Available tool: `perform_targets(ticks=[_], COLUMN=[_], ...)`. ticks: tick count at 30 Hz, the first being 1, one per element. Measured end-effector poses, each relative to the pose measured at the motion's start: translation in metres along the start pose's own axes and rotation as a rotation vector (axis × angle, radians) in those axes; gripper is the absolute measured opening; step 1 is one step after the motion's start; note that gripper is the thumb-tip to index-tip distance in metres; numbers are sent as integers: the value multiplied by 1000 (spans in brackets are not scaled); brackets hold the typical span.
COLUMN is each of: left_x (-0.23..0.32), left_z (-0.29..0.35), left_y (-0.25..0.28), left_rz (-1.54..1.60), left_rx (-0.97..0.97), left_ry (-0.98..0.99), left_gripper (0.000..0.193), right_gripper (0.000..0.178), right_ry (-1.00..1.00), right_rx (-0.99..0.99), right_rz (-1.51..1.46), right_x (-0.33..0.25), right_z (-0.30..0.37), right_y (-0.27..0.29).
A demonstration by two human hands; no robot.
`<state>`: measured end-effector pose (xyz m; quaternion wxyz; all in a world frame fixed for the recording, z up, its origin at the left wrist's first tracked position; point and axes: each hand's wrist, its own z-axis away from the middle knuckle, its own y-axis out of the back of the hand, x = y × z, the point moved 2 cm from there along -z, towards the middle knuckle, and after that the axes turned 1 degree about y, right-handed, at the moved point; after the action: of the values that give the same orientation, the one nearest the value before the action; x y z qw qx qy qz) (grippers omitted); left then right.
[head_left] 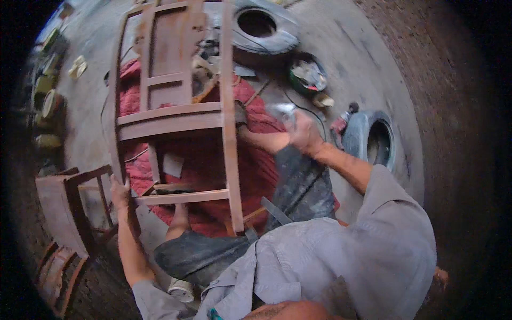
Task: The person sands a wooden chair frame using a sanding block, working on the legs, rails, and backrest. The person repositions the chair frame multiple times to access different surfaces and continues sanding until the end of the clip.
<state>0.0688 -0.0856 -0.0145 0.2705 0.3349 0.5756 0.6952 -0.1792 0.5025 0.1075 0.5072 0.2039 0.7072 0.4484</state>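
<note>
A brown wooden chair frame (176, 122), its slatted back pointing away from me, is tipped over in front of my legs. Near its lower left corner, my left hand (120, 193) is closed round a leg of the chair. Out to the right, above my knee and apart from the chair, my right hand (306, 133) is closed on a pale, shiny thing (282, 112). Motion blur hides what kind of thing it is. Under the chair spreads a dark red quilted cloth (261, 120).
Another wooden chair (64, 208) lies at the left. Two old tyres (282, 34) (354, 138) rest far ahead and at the right. Between them stand a tub with scraps (309, 74) and a reddish power tool (341, 122). A pale can (181, 290) is by my left leg.
</note>
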Motion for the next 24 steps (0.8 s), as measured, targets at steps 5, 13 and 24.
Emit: perform_targets(ticks=[5, 13, 24], left_x=[1, 26, -30], left_z=[-6, 2, 21], left_y=[5, 30, -6], left_rz=[-23, -123, -178], left_rx=[45, 4, -142], left_ry=[-69, 22, 32], left_gripper=[62, 59, 55], right_gripper=[28, 49, 43], right_ry=[-232, 1, 625], right_rx=[47, 96, -237], right_rz=[116, -129, -106], right_x=[43, -15, -130], right_z=[47, 22, -37], right_y=[85, 75, -139])
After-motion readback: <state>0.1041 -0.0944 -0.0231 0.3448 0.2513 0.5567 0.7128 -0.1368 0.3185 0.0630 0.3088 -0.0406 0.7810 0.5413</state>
